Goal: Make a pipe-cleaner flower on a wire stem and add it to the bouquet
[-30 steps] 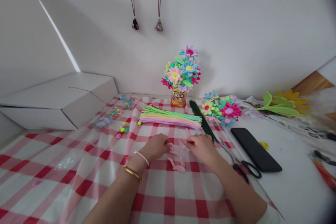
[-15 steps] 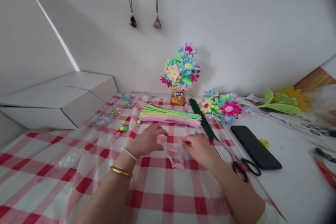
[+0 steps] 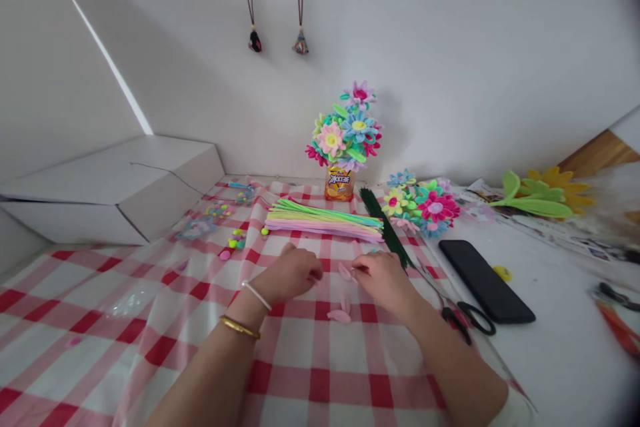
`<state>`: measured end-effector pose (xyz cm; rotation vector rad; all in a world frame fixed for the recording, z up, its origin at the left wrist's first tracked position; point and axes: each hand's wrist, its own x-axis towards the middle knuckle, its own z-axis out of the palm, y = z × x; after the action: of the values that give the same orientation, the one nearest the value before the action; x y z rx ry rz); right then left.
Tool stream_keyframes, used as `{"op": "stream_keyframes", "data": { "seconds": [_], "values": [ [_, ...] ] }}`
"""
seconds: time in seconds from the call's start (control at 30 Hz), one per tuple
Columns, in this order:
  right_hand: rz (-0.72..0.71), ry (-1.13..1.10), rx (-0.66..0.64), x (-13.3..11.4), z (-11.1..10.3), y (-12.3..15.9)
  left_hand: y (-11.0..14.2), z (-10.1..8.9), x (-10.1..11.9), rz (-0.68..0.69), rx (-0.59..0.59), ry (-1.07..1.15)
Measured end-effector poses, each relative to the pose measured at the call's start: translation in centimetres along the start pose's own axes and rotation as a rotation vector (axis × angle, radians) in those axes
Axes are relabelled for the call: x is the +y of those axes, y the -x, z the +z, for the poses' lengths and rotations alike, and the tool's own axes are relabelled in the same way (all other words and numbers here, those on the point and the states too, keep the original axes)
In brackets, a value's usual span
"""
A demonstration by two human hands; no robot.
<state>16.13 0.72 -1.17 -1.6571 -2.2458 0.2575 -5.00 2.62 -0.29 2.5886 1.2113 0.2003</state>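
My right hand [image 3: 387, 281] is closed in a pinch, with a pink pipe-cleaner petal [image 3: 345, 271] at its fingertips. To its left, my left hand [image 3: 294, 273] is curled with the knuckles up; its fingertips are turned away, and what they hold is hidden. Between and below the hands, a few pink fuzzy petals [image 3: 340, 315] lie on the checked cloth [image 3: 320, 383]. Just beyond both hands lies a bundle of pastel pipe cleaners [image 3: 324, 221].
Scissors [image 3: 467, 320] and a black phone [image 3: 485, 280] lie at right. Green stems [image 3: 385, 227] and fuzzy flowers [image 3: 430, 207] are behind my right hand. A flower-filled container [image 3: 339, 183] stands at the back. Coloured pompoms [image 3: 237, 240] and a white box [image 3: 110, 193] are at left.
My left hand has gone from spread fingers to a curled grip, turning knuckles up. Fewer pink petals lie on the cloth between the hands. My right hand has shifted slightly.
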Motion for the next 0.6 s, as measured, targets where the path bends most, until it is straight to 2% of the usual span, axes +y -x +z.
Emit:
{"op": "stream_keyframes", "data": {
  "seconds": [0.1, 0.17, 0.33, 0.43, 0.53, 0.6],
  "values": [
    [0.014, 0.015, 0.019, 0.2, -0.4, 0.0, 0.7, -0.9, -0.6, -0.070, 0.056, -0.061],
    [0.028, 0.029, 0.029, 0.2, -0.6, -0.1, 0.8, -1.1, -0.2, -0.043, 0.060, -0.052],
    [0.065, 0.066, 0.031, 0.3, -0.6, -0.3, -0.2, 0.3, 3.1, 0.234, -0.023, 0.061],
    [0.044, 0.047, 0.019, 0.2, 0.0, -0.4, -0.8, 1.5, 4.1, 0.321, -0.071, 0.058],
    [-0.009, -0.010, -0.031, 0.0, 0.6, -0.3, -0.9, 1.8, 3.3, 0.288, -0.090, 0.002],
    [-0.047, -0.033, -0.051, -0.2, 0.7, -0.2, -0.6, 1.2, 1.9, 0.163, -0.033, -0.086]
  ]
}}
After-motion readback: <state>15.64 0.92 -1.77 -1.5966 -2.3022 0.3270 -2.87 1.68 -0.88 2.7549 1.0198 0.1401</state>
